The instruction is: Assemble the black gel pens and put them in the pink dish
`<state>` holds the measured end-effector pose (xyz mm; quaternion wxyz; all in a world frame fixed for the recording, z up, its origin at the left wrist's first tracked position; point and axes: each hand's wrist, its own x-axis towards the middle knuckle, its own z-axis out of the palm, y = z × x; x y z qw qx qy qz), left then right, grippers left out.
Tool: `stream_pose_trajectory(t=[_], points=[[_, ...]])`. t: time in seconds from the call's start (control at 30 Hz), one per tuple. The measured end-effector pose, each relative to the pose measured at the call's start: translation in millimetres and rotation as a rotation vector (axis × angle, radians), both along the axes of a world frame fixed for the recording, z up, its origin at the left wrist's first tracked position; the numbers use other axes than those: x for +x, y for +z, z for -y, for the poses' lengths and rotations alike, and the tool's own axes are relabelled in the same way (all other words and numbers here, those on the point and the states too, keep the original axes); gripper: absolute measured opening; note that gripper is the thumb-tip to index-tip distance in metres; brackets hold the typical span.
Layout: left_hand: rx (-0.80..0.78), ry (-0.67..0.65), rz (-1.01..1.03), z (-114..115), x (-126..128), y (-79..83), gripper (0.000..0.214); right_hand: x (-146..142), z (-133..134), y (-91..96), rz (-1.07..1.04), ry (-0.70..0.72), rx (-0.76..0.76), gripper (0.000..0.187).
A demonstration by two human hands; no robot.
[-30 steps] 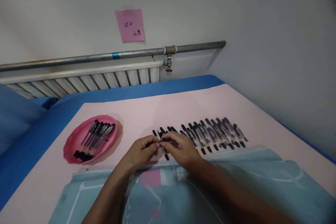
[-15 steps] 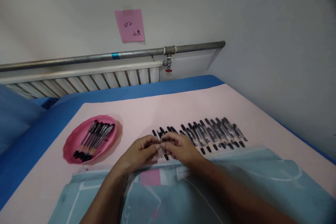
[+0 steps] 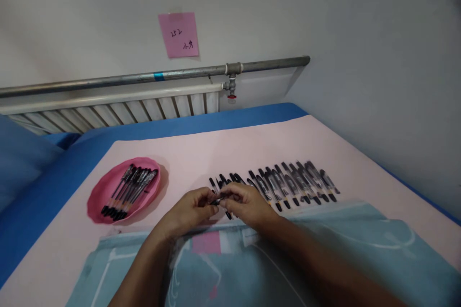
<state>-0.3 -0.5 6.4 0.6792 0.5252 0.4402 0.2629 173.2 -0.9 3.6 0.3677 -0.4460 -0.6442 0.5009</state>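
My left hand (image 3: 196,205) and my right hand (image 3: 243,201) meet above the pink sheet, fingertips nearly touching. Both are closed in a pinch on a dark, shiny pen (image 3: 217,200), most of which the fingers hide. Behind and to the right of them, a row of black-capped clear pens (image 3: 276,187) lies side by side. Some pens at the left end of this row are partly covered by my right hand. A pink scalloped dish (image 3: 95,201) stands to the left, with a bundle of similar pens (image 3: 131,192) lying slanted in it.
A blue-green patterned cloth (image 3: 118,268) lies under my forearms at the near edge. The pink sheet (image 3: 187,153) rests on a blue surface (image 3: 201,122). Beyond are a white radiator (image 3: 140,108), a metal pipe (image 3: 122,79) and a pink note (image 3: 179,36) on the wall.
The dark pen now shows between my fingertips, where it was hardly visible before. My fingers have shifted slightly; the dish and the row of pens stay put.
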Motion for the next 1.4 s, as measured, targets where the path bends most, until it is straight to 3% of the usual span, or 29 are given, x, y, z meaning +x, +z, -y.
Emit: stream_pose_trajectory(t=[0.2, 0.3, 0.43, 0.63, 0.97, 1.13, 1.4], points=[[0.022, -0.072, -0.096, 1, -2, 2.1, 0.02, 2, -3, -5.5, 0.112, 0.009, 0.1, 0.015], [0.107, -0.071, -0.2, 1, -2, 5.5, 0.02, 2, -3, -5.8, 0.121, 0.005, 0.107, 0.014], [0.233, -0.043, -0.3, 0, -1, 8.3, 0.017, 0, -1, -0.1, 0.091, -0.023, 0.034, 0.011], [0.278, -0.044, -0.302, 0, -1, 6.9, 0.014, -1, 0, 4.9, 0.024, -0.002, -0.097, 0.009], [0.263, -0.056, -0.264, 2, 1, 10.9, 0.012, 4, -3, 7.9, 0.126, 0.052, -0.058, 0.006], [0.223, -0.09, -0.232, 3, 1, 11.1, 0.012, 6, -3, 8.7, 0.205, 0.094, 0.001, 0.02], [0.201, -0.061, -0.222, 2, -1, 9.2, 0.015, 5, -3, 5.8, 0.232, 0.113, 0.062, 0.007]])
